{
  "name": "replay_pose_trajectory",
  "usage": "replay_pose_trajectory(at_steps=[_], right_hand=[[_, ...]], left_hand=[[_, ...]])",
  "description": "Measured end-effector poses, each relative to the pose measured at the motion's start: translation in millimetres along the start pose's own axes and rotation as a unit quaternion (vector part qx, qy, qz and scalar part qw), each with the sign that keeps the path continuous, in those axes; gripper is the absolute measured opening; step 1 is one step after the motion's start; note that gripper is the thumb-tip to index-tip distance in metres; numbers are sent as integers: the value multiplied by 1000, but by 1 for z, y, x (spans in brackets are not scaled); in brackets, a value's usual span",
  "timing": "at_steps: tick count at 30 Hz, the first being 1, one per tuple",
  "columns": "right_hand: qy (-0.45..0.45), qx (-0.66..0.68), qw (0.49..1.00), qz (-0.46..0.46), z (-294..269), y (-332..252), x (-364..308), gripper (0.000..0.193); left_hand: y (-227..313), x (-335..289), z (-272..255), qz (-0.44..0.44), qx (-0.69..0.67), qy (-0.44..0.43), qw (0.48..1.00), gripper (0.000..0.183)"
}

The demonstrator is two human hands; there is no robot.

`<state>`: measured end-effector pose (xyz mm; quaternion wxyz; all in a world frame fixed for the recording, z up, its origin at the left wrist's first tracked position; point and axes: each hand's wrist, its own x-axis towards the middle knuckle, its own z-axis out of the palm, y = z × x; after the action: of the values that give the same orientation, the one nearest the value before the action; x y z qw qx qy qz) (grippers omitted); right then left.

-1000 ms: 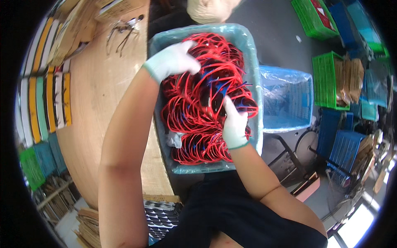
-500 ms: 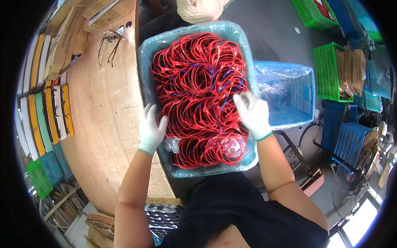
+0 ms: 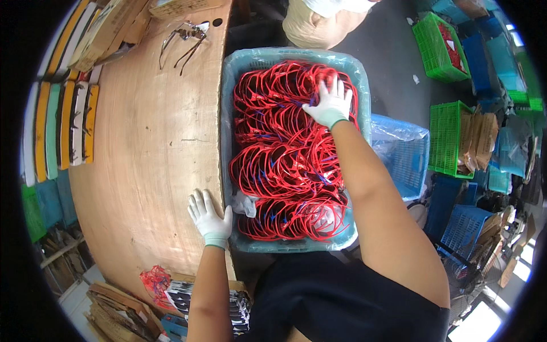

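A light-blue plastic crate (image 3: pixel 365 85) lined with clear film is filled with rows of thin red wire-like loops (image 3: pixel 279 165), dark inside and with bits of blue among them. My right hand (image 3: pixel 331 102), in a white glove, reaches over the far right part of these loops. Its fingers are spread and rest on or just above them; I cannot tell which. On the wooden tabletop left of the crate lies my left hand (image 3: pixel 209 216), also gloved, palm down with the fingers apart. Crumpled clear plastic (image 3: pixel 245 204) shows at the crate's near left inside.
Dark eyeglasses (image 3: pixel 183 44) lie far back on the wooden table (image 3: pixel 154 142). A blue lined crate (image 3: pixel 401 154) and green crates (image 3: pixel 447 137) stand to the right. A cream sack (image 3: pixel 325 23) sits beyond the crate. Red tangled strands (image 3: pixel 156 282) lie at the table's near end.
My right hand has moved from the crate's right side forward onto the far loops. The left hand has gone from the crate's left edge onto the tabletop. The view has shifted.
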<state>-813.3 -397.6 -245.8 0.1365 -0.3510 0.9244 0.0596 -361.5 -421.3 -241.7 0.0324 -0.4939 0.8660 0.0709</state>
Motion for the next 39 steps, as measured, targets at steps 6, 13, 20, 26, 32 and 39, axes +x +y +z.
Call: replay_pose_trajectory(at_steps=[6,13,20,26,32,39], right_hand=[[-31,33,998,-53,21,44,-11,103],[109,111,981,-120,9,26,-145,101],[30,98,994,-32,89,26,-153,133],[-8,87,996,6,52,9,-161,124],[225,189,950,-108,43,37,-176,79],[91,8,996,-10,79,26,-124,107]], left_hand=[[-3,-1,0,4,-44,21,999,84],[-4,-2,-1,-4,-49,24,998,83],[-6,-3,-1,0,-46,28,999,83],[-5,1,1,1,-57,40,998,83],[-6,-3,-2,-11,-57,28,998,84],[-6,0,-2,-6,-63,23,998,84]])
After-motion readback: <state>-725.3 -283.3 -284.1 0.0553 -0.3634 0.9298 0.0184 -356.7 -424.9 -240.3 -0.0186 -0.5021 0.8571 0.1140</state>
